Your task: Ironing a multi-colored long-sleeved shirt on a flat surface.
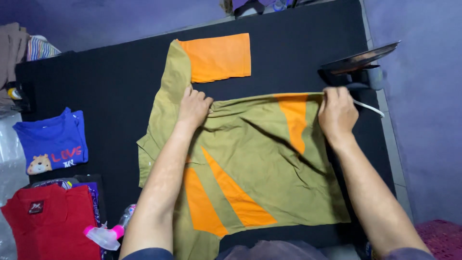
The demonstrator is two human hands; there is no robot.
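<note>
An olive-green shirt with orange panels lies spread on a black padded surface. Its far side is folded over toward me, and one orange sleeve sticks out flat beyond the fold. My left hand pinches the folded edge near the sleeve. My right hand grips the same edge at the shirt's right end, beside an orange stripe.
An iron stands upright at the right edge, its white cord trailing past my right hand. Folded blue and red shirts lie at the left, with a pink-capped spray bottle near them. Striped cloth sits far left.
</note>
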